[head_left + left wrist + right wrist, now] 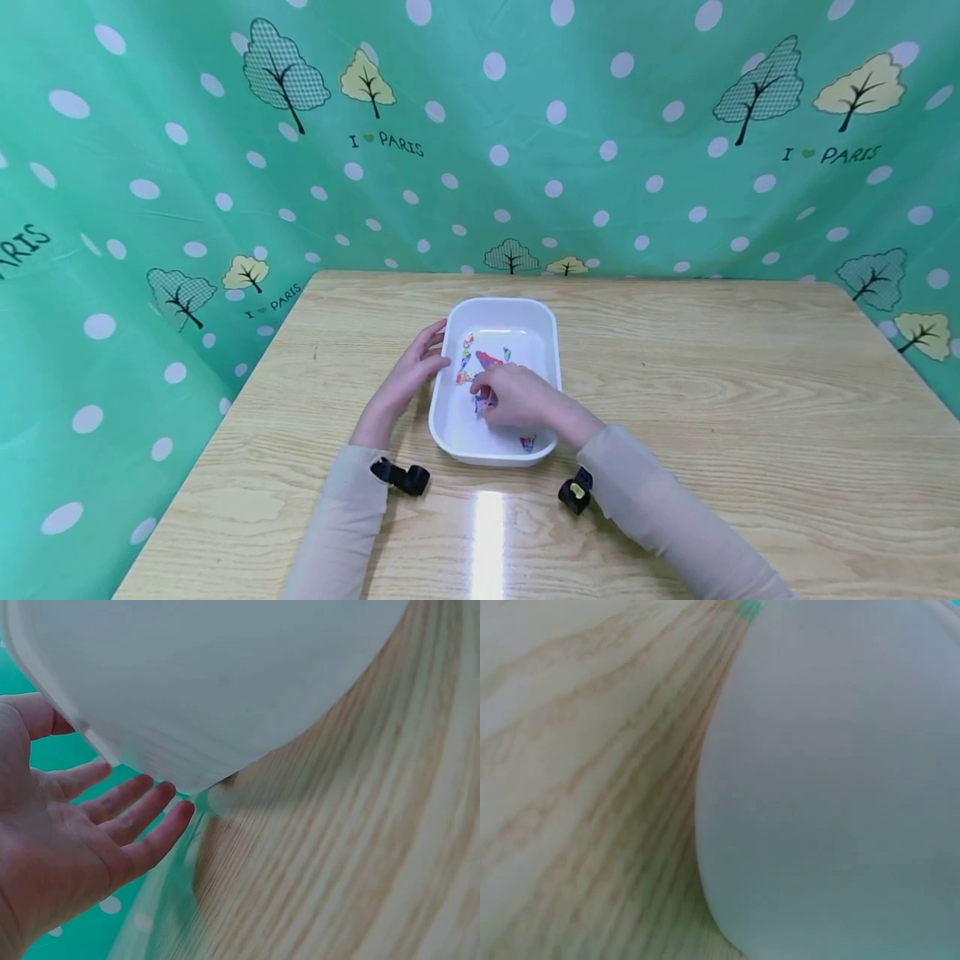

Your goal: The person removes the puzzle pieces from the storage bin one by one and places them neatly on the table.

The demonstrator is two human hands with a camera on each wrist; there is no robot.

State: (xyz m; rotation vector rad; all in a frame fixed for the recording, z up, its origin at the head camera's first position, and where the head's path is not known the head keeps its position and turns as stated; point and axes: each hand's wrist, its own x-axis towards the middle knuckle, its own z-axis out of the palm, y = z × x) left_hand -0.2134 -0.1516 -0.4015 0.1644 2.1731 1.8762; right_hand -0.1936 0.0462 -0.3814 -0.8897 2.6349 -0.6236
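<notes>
A white rectangular tray with rounded corners and raised walls holds several small, flat, colourful printed pieces. My left hand is at its left side, thumb at the rim and the other fingers loosely extended along the outer wall; the left wrist view shows this hand from the palm side. Inside the tray, my right hand reaches down with curled fingers over a pink and blue piece. I cannot tell whether its fingertips pinch a piece. The right wrist view has only the tray's outer wall and the tabletop.
Other pieces lie on the tray's floor: a red and blue one beyond the right hand, and a dark patterned one near the front. The wooden table extends around the tray. Behind it hangs a green dotted curtain.
</notes>
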